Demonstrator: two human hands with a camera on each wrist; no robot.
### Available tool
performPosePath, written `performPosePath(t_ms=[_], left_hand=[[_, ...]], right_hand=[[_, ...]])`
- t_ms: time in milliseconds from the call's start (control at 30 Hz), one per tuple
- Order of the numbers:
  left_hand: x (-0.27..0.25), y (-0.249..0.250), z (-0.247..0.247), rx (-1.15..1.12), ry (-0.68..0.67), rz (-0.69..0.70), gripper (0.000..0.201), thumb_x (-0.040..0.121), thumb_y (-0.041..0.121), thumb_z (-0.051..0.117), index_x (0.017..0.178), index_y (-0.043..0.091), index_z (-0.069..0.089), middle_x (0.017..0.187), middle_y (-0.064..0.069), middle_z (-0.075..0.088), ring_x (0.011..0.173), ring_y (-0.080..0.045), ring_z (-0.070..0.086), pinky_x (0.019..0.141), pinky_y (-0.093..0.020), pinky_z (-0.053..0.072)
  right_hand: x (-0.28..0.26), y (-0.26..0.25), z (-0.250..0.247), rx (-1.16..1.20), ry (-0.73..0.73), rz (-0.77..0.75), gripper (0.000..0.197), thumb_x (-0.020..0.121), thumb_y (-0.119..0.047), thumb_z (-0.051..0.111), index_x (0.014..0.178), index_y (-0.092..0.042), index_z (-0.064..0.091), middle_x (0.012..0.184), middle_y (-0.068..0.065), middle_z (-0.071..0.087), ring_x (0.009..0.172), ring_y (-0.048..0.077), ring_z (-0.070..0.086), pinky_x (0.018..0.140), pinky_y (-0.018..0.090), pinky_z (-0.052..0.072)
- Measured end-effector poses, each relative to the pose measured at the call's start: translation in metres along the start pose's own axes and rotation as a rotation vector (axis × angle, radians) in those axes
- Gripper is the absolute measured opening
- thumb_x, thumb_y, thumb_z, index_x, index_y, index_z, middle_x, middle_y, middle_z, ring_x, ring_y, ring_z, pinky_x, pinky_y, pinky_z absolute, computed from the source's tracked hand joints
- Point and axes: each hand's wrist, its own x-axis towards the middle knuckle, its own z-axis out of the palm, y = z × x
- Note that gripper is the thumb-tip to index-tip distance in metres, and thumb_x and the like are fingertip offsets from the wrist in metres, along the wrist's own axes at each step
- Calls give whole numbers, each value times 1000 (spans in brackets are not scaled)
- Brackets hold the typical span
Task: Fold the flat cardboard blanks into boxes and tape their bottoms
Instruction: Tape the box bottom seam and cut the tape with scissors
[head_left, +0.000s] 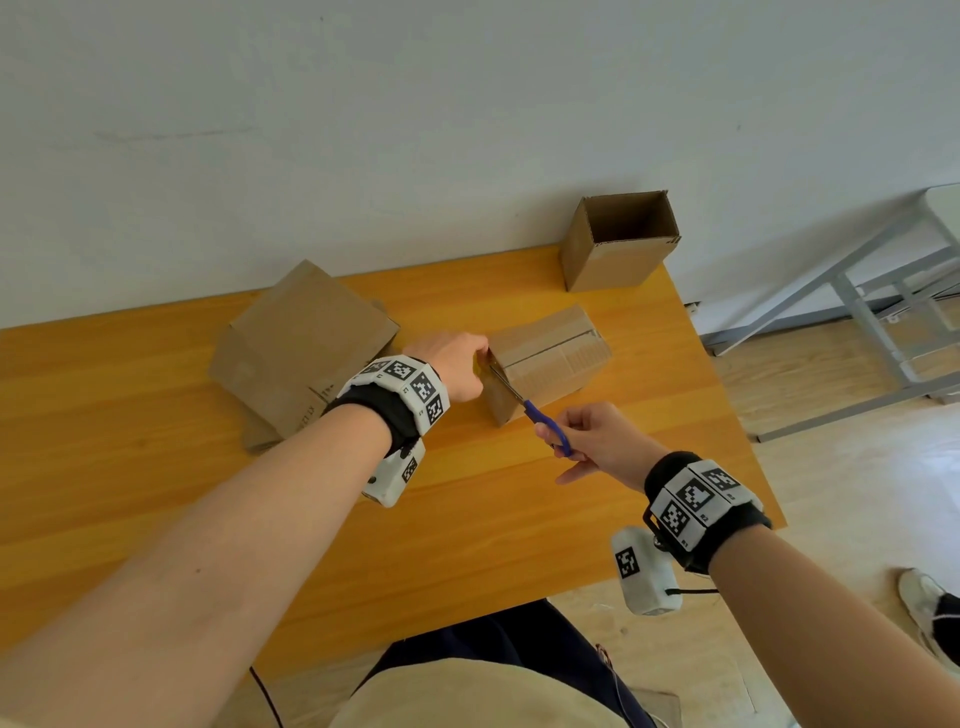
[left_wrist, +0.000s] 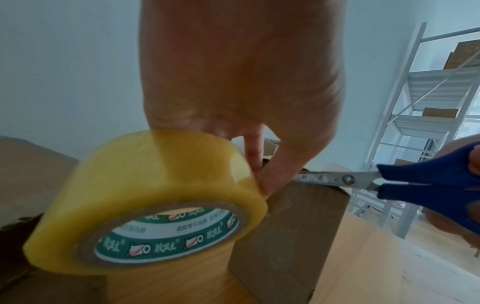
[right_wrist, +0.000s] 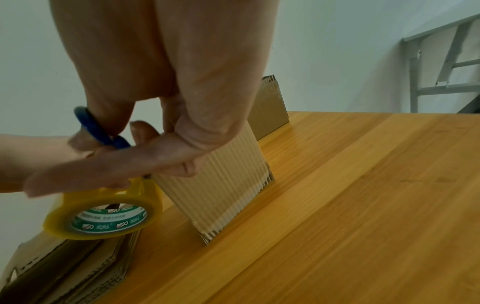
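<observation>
A folded cardboard box (head_left: 545, 358) lies bottom up on the orange table (head_left: 467, 519), with a tape strip along its seam. My left hand (head_left: 457, 364) grips a yellowish tape roll (left_wrist: 145, 201) at the box's near left corner (left_wrist: 298, 226); the same roll (right_wrist: 103, 211) shows in the right wrist view. My right hand (head_left: 597, 441) holds blue-handled scissors (head_left: 545, 421), whose blades (left_wrist: 324, 179) reach the box edge beside my left fingers. In the right wrist view the blue handle (right_wrist: 101, 131) sits in my fingers. Flat blanks (head_left: 301, 353) lie stacked at the left.
A finished open box (head_left: 618, 244) stands upright at the table's far right corner by the white wall. A grey metal frame (head_left: 857, 312) stands on the floor to the right. Metal shelving (left_wrist: 428, 102) holds more cardboard. A shoe (head_left: 924, 603) shows at lower right.
</observation>
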Motion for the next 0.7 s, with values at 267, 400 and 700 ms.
performPosePath(t_ms=[267, 400, 700], left_hand=[[6, -5, 4, -224, 18, 3, 22, 82, 18, 55, 103, 26, 56, 91, -7, 64, 60, -17, 48, 54, -28, 39], [1, -6, 14, -393, 57, 25, 10, 88, 20, 54, 98, 23, 56, 77, -1, 53, 67, -20, 47, 63, -32, 39], [-17, -19, 34, -486, 226, 63, 13, 88, 27, 62, 85, 18, 53, 71, 0, 49, 62, -19, 43, 58, -31, 37]], right_hand=[[5, 4, -1, 9, 29, 5, 23, 86, -23, 68, 82, -2, 59, 56, 0, 49, 53, 5, 55, 59, 30, 58], [6, 7, 3, 20, 33, -7, 23, 85, -23, 69, 84, -1, 60, 58, 1, 50, 53, 3, 57, 59, 29, 59], [8, 8, 5, 15, 41, -12, 24, 83, -25, 71, 81, -3, 62, 59, 1, 55, 60, 7, 60, 61, 31, 59]])
